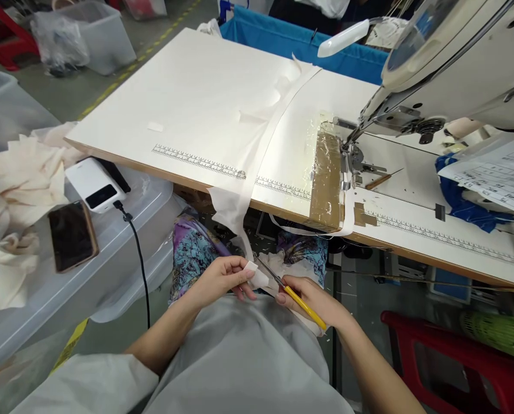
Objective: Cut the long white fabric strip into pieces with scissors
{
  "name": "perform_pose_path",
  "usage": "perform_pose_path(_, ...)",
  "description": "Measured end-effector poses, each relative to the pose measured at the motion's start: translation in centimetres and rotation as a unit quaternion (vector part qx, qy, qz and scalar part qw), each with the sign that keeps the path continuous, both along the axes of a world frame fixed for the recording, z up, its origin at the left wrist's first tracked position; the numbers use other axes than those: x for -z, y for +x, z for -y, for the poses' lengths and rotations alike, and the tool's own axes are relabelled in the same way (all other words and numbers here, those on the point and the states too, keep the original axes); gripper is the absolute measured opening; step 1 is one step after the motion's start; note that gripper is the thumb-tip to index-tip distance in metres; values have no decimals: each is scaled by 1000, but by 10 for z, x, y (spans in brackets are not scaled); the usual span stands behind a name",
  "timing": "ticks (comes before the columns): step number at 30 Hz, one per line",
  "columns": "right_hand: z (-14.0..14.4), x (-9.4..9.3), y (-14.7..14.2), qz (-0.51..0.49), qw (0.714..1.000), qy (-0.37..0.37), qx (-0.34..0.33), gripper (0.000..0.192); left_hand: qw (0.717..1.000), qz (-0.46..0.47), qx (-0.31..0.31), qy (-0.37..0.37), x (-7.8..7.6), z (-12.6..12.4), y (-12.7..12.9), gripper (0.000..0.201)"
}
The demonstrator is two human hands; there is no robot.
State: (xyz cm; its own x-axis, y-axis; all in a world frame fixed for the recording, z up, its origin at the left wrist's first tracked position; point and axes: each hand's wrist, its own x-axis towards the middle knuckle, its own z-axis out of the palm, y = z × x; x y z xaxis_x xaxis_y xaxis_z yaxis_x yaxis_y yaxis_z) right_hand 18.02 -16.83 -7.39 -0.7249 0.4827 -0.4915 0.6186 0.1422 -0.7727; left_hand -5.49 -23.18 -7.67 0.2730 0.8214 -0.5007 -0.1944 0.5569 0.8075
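Observation:
Over my lap, below the table edge, my left hand (222, 280) pinches a small white fabric piece (256, 277) that hangs at the end of a long white strip (269, 135). The strip trails down from the table top. My right hand (313, 299) grips yellow-handled thread snips (298, 300), blades pointing up-left and touching the white piece. Both hands are close together, almost touching.
A sewing machine (438, 69) stands at the right on the white table (188, 98), which has printed rulers along its front edge. At left a clear plastic bin lid (123, 230) carries a phone (71, 234), a white device with a cable, and cream cloth (11, 190). A red stool (451, 356) stands lower right.

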Motion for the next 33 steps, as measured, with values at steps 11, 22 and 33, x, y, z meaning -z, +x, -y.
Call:
perform_pose_path(11,-6,2,-12,27,998,22,-48,50,998,29,-53,-34,9,0,-6,37)
perform_pose_path(22,1,0,-19,91,984,148,-29,50,997,28,-62,-33,11,0,-6,38)
perform_pose_path(33,-2,-2,-20,88,968,228,-50,46,998,25,-40,-34,6,-3,-3,39)
